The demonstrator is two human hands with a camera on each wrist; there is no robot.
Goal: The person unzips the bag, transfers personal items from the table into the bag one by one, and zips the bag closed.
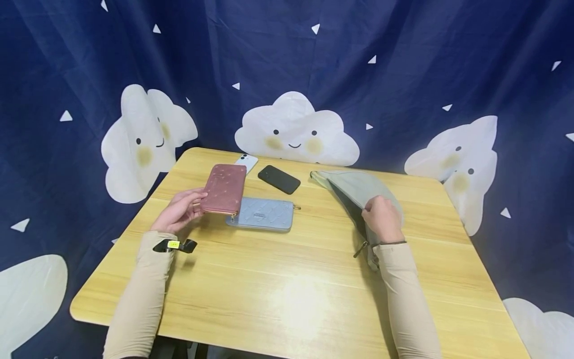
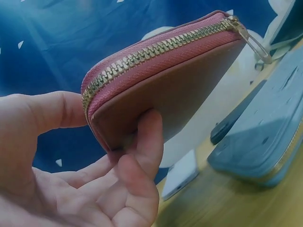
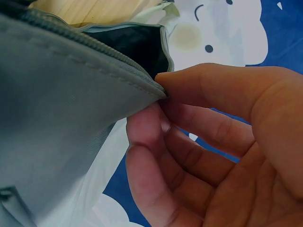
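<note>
A red wallet (image 1: 224, 187) is pinched by the left hand (image 1: 181, 212) over the table (image 1: 269, 274) at eleven o'clock; at two o'clock, the edge of a grey bag (image 1: 358, 183) is pinched by the right hand (image 1: 383, 218). On a blue wallet (image 1: 273, 214), at the red one's four o'clock, the label (image 1: 259, 215) cannot be read.

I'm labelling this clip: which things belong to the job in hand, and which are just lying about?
In the job:
pink wallet, held by the left hand
grey bag, its edge pinched by the right hand

Apparently just lying about:
blue wallet
black phone
white phone, partly hidden
</note>
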